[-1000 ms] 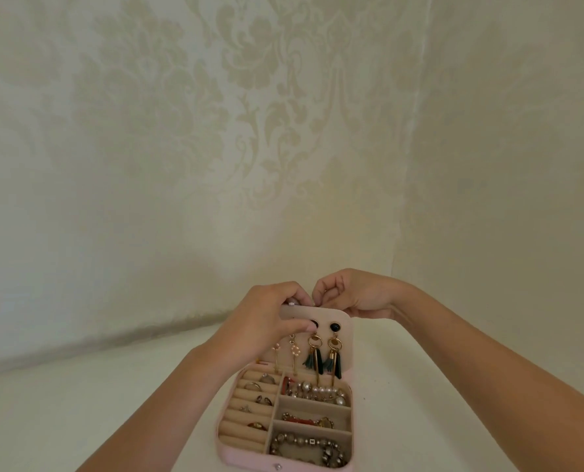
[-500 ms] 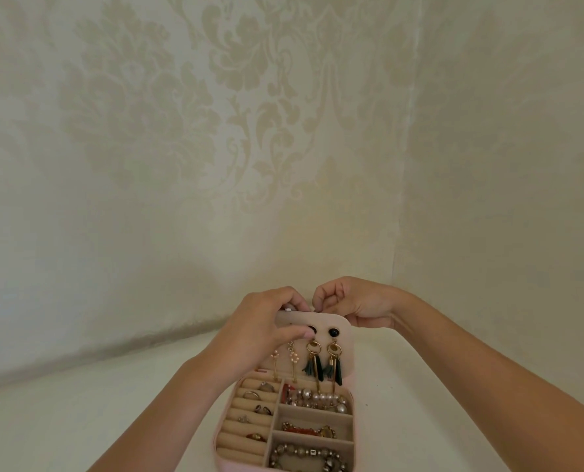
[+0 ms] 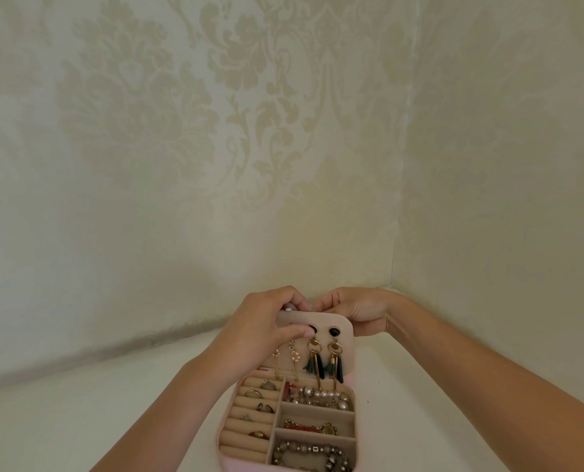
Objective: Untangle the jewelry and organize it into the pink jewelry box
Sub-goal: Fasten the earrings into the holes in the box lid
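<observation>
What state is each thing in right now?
box, open
lid, upright
left hand, grips the lid's top edge
right hand, fingers curled behind the lid; any hold hidden
tassel earrings, hanging on the lid
rings, slotted in the rolls
pearl bracelet, lying in the far compartment
beaded bracelet, lying in the near compartment

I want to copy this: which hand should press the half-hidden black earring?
Likely the left hand: its thumb lies on the lid beside that black stud. The right hand is behind the lid.
</observation>
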### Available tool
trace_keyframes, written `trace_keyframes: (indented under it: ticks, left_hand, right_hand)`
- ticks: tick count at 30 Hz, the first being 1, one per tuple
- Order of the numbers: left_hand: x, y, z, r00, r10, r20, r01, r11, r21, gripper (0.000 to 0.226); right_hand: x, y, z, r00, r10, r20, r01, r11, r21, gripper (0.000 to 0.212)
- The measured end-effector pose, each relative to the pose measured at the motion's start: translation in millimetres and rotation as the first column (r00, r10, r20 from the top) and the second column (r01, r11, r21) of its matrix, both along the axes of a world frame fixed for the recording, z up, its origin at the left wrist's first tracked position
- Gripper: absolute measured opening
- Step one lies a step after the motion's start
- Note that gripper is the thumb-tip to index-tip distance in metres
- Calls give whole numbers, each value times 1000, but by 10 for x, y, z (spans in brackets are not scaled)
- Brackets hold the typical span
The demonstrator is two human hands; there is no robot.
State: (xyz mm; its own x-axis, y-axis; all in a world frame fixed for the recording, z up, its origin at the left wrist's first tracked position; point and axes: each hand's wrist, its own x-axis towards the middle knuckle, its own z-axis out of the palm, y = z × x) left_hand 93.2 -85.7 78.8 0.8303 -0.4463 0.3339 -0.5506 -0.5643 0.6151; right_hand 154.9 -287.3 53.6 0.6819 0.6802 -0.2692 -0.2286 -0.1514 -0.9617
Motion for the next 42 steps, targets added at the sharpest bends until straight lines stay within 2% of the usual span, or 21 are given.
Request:
trace_keyframes:
  ticks: [8,12,17,23,29,32,35,37,39,42]
  left_hand:
    - [-5,4,2,1000,-8,-7,8,1000,0,27]
    - [-18,-3,14,1000,-15,-2,15,1000,5,28]
    - [6,-10,8,1000,-12,-2,12,1000,16,25]
    - [25,-7,19,1000,-22,-8,22,1000,16,23]
    - [78,-23,26,1000,-20,-4,21,999,45,23]
    - [103,-28,23,1000,-14,0,14,998,62,22]
    - [114,-34,13,1000,5,2,-5,996,90,21]
    - [130,-44,9,1000,10,6,-11,996,93,21]
    - [151,-49,10,1000,18,7,-19,995,96,20]
    - [204,-54,13,1000,27,1,-27,995,99,22]
  right_hand:
    - [-111,-26,88,997,17,-80,-10,997,82,25]
    - [-108,-9,189,996,43,-76,-43,999,6,19]
    - [-141,70,284,999,26,-23,-30,986,-166,22]
    - [-109,94,329,998,46,42,-34,967,-253,19]
    - [-151,67,267,1000,-1,-28,-3,992,-129,21]
    - [-185,49,194,993,-52,-108,48,998,-43,33]
    - [-187,21,95,978,-112,-175,116,993,11,25]
    - [-207,-1,93,976,-177,-125,179,984,1,19]
    - [-267,-54,140,946,-325,-20,325,945,22,38]
    - [-438,-145,194,869,-457,190,450,889,84,39]
